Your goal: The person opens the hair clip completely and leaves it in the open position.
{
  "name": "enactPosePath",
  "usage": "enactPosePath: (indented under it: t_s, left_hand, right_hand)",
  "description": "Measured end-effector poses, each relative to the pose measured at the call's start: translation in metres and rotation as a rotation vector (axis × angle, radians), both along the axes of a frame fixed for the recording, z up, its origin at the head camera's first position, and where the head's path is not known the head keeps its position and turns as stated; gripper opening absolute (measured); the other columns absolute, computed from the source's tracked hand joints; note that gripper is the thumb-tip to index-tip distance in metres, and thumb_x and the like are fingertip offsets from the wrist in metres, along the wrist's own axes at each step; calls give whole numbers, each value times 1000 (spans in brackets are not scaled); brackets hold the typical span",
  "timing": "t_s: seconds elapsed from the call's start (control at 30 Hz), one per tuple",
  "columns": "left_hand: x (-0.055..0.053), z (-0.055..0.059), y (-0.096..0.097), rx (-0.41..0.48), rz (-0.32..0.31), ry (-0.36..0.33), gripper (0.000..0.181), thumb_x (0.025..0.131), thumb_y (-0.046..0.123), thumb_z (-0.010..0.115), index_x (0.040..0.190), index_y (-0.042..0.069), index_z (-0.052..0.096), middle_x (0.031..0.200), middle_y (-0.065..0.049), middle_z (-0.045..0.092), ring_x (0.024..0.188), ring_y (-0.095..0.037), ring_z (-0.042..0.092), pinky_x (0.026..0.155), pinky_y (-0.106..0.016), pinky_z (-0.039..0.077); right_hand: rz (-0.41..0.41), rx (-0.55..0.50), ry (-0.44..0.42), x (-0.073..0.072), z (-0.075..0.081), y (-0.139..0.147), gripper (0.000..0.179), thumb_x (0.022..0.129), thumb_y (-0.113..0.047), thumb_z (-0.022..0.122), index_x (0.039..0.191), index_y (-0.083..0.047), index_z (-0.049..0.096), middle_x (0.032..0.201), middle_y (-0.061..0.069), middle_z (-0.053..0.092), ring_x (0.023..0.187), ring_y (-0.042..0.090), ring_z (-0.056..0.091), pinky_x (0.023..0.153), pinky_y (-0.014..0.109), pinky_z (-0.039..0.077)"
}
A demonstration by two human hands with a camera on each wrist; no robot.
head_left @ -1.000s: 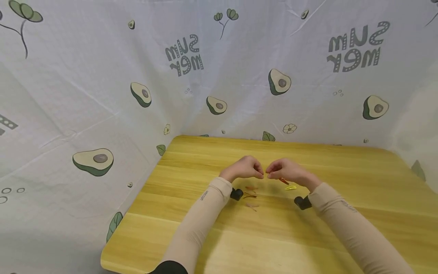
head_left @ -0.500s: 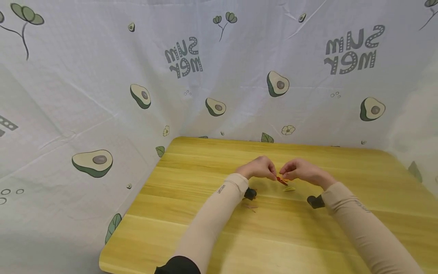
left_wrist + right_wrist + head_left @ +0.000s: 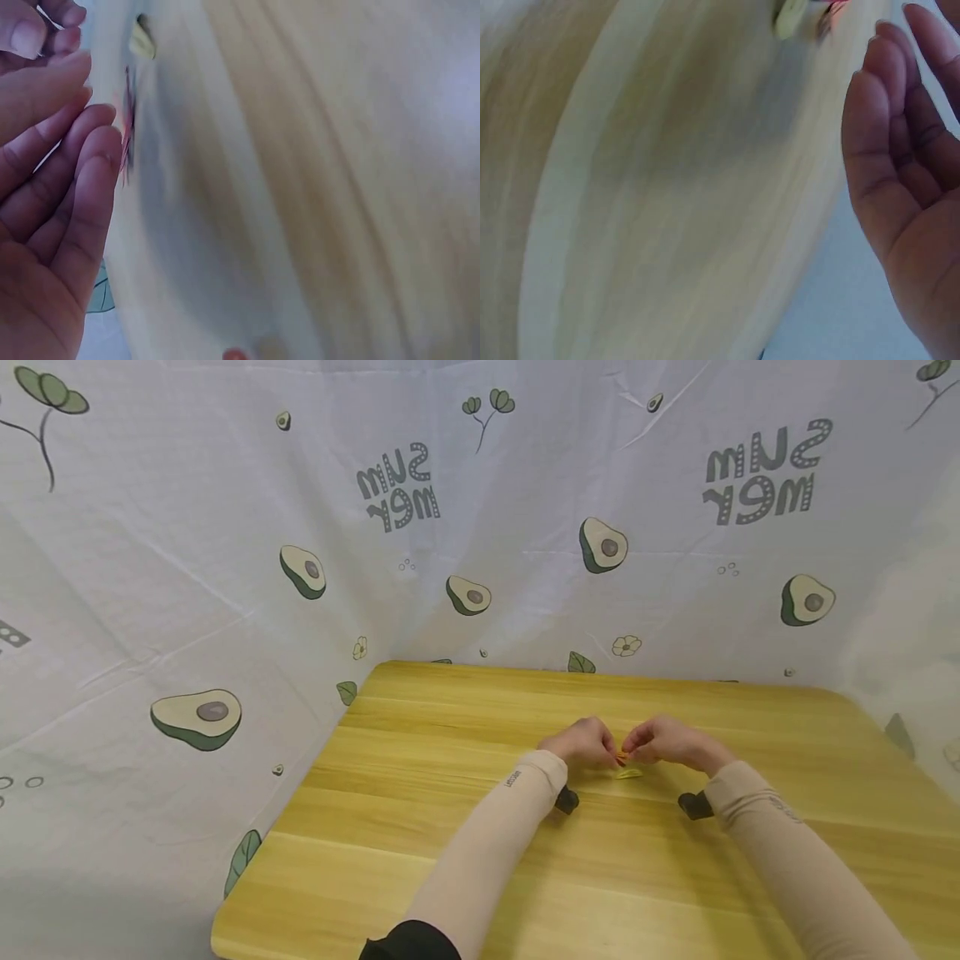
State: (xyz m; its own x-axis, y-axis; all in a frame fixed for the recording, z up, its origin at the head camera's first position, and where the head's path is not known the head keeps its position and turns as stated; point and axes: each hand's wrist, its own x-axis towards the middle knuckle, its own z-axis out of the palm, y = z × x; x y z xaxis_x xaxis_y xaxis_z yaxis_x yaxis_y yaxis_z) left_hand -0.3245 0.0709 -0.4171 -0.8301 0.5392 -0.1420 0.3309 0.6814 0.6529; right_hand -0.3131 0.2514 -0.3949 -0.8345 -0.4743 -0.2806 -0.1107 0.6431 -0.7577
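My left hand (image 3: pixel 588 743) and right hand (image 3: pixel 667 742) come together near the far side of the table, fingertips bent down. Right at both sets of fingertips lies a small orange-red clip-like piece (image 3: pixel 622 759); I cannot tell whether either hand pinches it. Just nearer to me is a yellow hair clip (image 3: pixel 628 773). In the left wrist view, thin red strips (image 3: pixel 129 131) lie beside my left fingers, with the yellow clip (image 3: pixel 142 39) above them. The right wrist view has the yellow clip (image 3: pixel 790 18) and a red piece (image 3: pixel 830 18) at its top edge.
The wooden table (image 3: pixel 420 760) meets a white curtain (image 3: pixel 525 527) printed with avocados at its back and left edges. Dark wrist devices (image 3: pixel 567 800) hang under both beige sleeves (image 3: pixel 495 835). My left forearm covers part of the tabletop.
Both hands have moved right and then down towards the small red and yellow pieces. My left forearm now hides the thin pinkish-brown strips that showed earlier on the table.
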Motion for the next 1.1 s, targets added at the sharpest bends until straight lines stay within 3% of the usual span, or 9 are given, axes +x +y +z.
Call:
enactPosePath:
  t_s: [0.3, 0.43, 0.8, 1.1]
  left_hand:
    - [5, -7, 9, -6, 27, 66, 14, 70, 17, 74, 62, 15, 63, 58, 8, 54, 52, -5, 44, 47, -18, 37]
    - [8, -8, 13, -22, 48, 53, 13, 68, 17, 76, 63, 15, 64, 60, 9, 57, 55, -5, 45, 48, -18, 39]
    - [11, -10, 21, -77, 86, 57, 14, 67, 14, 76, 61, 15, 63, 60, 8, 55, 54, -6, 46, 45, -20, 37]
    - [12, -9, 25, -104, 99, 80, 18, 66, 12, 76, 57, 13, 60, 50, 7, 43, 45, -6, 37, 41, -20, 30]
  right_hand:
    - [-6, 50, 10, -3, -16, 6, 20, 80, -7, 61, 96, 5, 59, 86, 8, 60, 70, 12, 48, 62, 27, 42]
    - [6, 36, 3, -3, -21, 7, 19, 78, -5, 60, 94, 5, 59, 80, 6, 59, 63, 10, 46, 56, 24, 40]
    - [-5, 64, 16, -3, -23, 6, 18, 76, -2, 62, 93, 4, 60, 79, 5, 59, 65, 12, 46, 58, 26, 41]
    - [-4, 90, 36, -3, -25, 7, 13, 76, 0, 60, 88, 2, 62, 78, 5, 58, 65, 14, 46, 58, 27, 40]
